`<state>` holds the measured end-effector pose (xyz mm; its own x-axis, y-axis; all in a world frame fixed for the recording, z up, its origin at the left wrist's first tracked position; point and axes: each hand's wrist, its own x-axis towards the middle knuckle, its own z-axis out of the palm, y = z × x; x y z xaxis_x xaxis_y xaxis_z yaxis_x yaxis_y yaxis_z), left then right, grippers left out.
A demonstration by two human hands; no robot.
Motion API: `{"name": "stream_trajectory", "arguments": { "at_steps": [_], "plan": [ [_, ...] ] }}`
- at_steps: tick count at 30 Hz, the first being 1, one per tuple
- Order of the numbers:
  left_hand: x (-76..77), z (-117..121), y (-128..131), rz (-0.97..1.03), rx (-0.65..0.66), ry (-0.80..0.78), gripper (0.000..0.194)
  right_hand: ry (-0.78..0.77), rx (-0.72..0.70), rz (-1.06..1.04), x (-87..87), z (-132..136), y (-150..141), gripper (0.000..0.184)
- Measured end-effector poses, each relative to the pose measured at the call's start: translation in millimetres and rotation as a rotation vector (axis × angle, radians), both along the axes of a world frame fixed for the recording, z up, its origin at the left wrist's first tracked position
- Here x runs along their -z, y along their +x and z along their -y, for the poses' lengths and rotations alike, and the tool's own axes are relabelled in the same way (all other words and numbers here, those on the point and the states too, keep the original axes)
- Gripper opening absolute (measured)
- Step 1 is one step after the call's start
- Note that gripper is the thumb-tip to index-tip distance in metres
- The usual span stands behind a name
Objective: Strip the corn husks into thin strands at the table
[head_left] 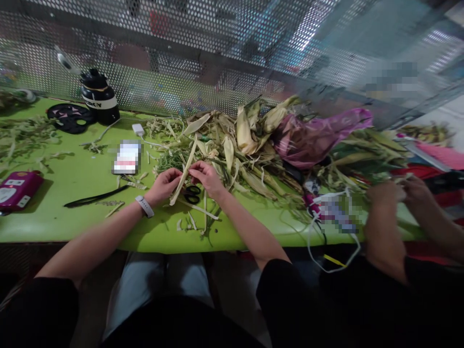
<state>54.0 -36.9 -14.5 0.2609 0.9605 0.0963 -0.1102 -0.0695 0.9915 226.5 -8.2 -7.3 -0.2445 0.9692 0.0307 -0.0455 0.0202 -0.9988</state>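
A long, pale strip of corn husk slants upright between my two hands over the table. My left hand grips its lower part with fingers pressed together. On the other side, my right hand pinches at the strip near its middle, fingertips closed. Under the hands lies a pair of scissors with black handles, blades hidden. Just behind the hands is a small heap of green strands. A big pile of dried corn husks spreads behind and to the right.
On the green table stand a black bottle, a phone and a magenta box. A black strap lies nearby. A purple plastic bag sits on the husks. At right, a co-worker's hands handle something blurred. A perforated metal screen rises behind.
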Motion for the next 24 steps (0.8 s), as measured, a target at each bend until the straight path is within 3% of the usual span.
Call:
{"name": "stream_trajectory", "arguments": {
  "at_steps": [6, 12, 17, 24],
  "plan": [
    [1.3, 1.5, 0.8, -0.108, 0.045, 0.145, 0.031, 0.039, -0.020, 0.093, 2.2, -0.6, 5.0, 0.038],
    [6.5, 0.5, 1.1, -0.167, -0.080, 0.253, 0.028, 0.112, -0.030, 0.064, 1.7, 0.9, 8.0, 0.046],
    [4.0, 0.4, -1.2, -0.024, 0.008, 0.128, 0.026, 0.266, 0.013, 0.122, 4.5, 6.2, 7.7, 0.042],
    [3.9, 0.5, 1.5, -0.011, -0.026, 0.106, 0.023, 0.443, 0.029, 0.224, 9.3, 11.9, 6.0, 0.032]
  ]
}}
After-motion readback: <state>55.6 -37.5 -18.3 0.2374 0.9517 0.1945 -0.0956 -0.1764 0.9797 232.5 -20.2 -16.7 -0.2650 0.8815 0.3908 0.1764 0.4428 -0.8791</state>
